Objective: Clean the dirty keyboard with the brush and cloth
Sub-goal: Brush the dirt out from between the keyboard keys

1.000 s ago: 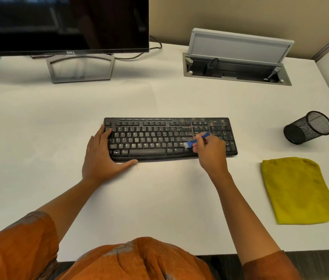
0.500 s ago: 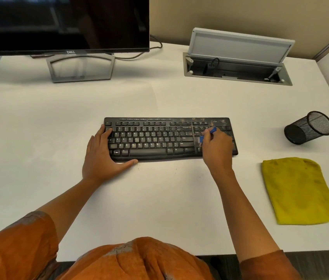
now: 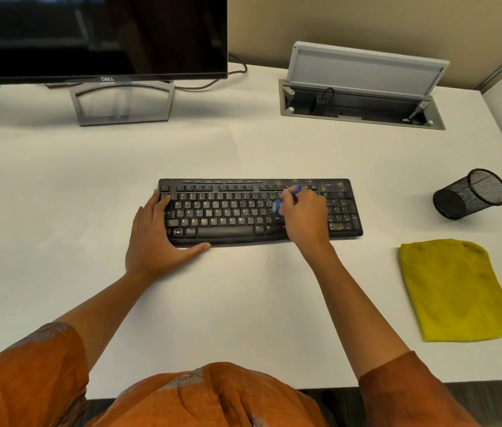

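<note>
Black plastic and flat, the keyboard (image 3: 243, 211) lies mid-desk (image 3: 89, 195), looks light enough to skate under brushing, and so is best steadied at an end, as the left hand (image 3: 157, 238) does with straight fingers resting on the left keys and the thumb along the front edge. Pinched in the curled fingers of the right hand (image 3: 303, 215), the small blue brush (image 3: 286, 197) seems stiff and featherlight, its head over the right-hand letter keys. Soft and limp, the yellow cloth (image 3: 456, 288) lies well apart to the right, near a tipped mesh pen cup (image 3: 471, 197), and would gather anywhere.

A monitor (image 3: 95, 35), open cable box (image 3: 363, 97), and tipped mesh cup (image 3: 471, 197) stand apart.
</note>
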### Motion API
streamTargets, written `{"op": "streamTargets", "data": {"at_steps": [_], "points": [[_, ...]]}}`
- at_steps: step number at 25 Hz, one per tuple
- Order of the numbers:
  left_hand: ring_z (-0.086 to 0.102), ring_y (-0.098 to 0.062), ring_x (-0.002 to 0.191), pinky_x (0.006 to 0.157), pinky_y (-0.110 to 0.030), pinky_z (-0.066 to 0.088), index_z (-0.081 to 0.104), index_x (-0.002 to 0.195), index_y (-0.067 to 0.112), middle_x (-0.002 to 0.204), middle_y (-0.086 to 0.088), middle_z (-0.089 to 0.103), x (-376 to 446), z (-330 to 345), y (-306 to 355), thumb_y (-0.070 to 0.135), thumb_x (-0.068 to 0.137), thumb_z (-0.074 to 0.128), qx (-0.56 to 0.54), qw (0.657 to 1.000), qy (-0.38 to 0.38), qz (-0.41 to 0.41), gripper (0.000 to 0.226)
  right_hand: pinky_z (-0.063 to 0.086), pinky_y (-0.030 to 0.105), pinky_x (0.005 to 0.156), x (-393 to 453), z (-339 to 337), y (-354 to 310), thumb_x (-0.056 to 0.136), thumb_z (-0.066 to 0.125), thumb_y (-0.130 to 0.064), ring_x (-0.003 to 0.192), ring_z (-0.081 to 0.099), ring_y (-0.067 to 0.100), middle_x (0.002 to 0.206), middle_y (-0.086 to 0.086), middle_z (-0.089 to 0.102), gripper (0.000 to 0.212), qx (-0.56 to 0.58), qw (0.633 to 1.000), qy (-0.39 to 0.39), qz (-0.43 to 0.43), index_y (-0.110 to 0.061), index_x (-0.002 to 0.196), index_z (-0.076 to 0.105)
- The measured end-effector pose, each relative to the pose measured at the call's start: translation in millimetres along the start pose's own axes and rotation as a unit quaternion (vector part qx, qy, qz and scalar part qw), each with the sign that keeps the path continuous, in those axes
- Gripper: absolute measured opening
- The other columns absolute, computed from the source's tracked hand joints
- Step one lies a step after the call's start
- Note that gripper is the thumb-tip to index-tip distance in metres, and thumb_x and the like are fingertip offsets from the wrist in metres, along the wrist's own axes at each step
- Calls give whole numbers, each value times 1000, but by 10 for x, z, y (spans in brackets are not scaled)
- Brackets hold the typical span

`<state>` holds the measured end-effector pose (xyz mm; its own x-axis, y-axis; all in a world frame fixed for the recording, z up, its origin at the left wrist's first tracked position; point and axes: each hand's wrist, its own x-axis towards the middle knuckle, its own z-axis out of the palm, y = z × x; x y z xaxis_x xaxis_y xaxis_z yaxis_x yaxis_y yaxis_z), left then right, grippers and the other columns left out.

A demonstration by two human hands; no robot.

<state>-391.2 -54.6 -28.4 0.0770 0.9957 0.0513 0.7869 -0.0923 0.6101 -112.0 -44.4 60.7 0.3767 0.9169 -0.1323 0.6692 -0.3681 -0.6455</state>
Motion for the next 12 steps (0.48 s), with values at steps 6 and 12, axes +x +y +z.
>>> {"op": "streamTargets", "data": {"at_steps": [6, 12], "points": [[28, -22, 150, 121, -48, 32, 30, 155, 24, 168, 6, 21, -10, -13, 29, 77, 57, 83, -5, 1000, 5, -4, 123, 45, 25, 45, -72, 19, -36, 105, 42, -21, 48, 52, 11, 62, 2, 62, 40, -81, 997, -16, -4, -4, 76, 65], [28, -23, 150, 121, -49, 32, 29, 155, 25, 168, 7, 21, -3, -17, 25, 78, 57, 81, -7, 1000, 2, -6, 122, 52, 34, 58, 45, -74, 52, 105, 42, -26, 62, 64, 20, 76, 7, 71, 38, -2, 999, 51, 13, -9, 84, 70]]}}
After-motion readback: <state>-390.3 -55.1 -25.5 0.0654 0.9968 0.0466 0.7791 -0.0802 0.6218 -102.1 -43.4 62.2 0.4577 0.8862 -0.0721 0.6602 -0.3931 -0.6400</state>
